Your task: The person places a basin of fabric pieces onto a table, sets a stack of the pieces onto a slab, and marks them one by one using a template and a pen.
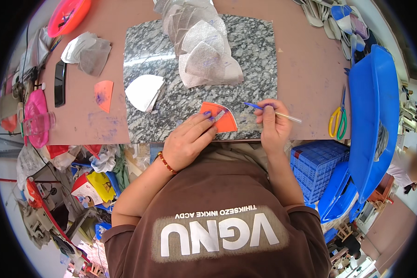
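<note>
Left hand: The left hand, a beaded bracelet at its wrist, lies with fingers extended and together, pressing down rather than closing around anything.
Orange piece: Under those fingertips, an orange piece with a pale curved edge rests on a speckled stone slab.
Right hand: Thumb and fingers of the right hand are pinched closed around a slim pen, its blue end pointing left, just beside the orange piece and apart from it.
White stack: Fan-shaped white pieces sit beyond the left hand, to its left.
Grey pile: Overlapping grey pieces spread across the slab, ahead of both hands.
Scissors: Yellow-and-green-handled scissors lie on the brown table, right of the pen hand.
Tub: Past the scissors stands a long blue tub.
Far left: A second orange piece, a black phone and another pale stack lie well left of the grip.
Bowl: A red bowl sits farthest off, at upper left.
</note>
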`<state>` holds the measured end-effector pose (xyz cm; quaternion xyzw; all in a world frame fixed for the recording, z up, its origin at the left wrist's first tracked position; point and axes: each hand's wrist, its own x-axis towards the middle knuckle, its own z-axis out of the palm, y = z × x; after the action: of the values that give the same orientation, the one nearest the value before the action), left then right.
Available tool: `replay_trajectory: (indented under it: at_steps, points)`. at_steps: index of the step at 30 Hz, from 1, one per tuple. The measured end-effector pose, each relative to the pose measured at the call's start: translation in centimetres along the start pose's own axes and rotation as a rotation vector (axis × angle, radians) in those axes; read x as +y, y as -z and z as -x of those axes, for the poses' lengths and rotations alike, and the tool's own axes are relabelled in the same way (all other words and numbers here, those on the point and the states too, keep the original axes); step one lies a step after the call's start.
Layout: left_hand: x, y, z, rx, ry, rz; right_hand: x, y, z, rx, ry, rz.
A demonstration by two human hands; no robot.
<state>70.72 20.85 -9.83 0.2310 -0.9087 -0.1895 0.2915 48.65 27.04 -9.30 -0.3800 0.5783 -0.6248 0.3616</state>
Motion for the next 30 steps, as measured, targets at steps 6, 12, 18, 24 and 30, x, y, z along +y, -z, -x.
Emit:
replay_trajectory:
  at_steps: [6, 12, 18, 24, 30]
  points:
    - [0.2, -0.2, -0.1, 0.019, 0.001, -0.004, 0.4, -0.4, 0.0, -0.040, -0.030, -0.005]
    - [0.3, -0.5, -0.1, 0.041, -0.006, -0.010, 0.1, -0.8, -0.1, -0.086, -0.043, -0.033]
    - [0.3, -0.5, 0.0, 0.044, -0.010, -0.011, -0.1, -1.9, -0.6, -0.278, 0.056, 0.334]
    - [0.3, -0.6, 0.0, 0.067, 0.009, 0.016, -0.7, -3.4, -1.4, -0.394, 0.308, 0.492]
    - [0.1, -0.7, 0.1, 0.046, -0.008, 0.014, -0.4, -3.3, -1.3, -0.351, 0.413, 0.579]
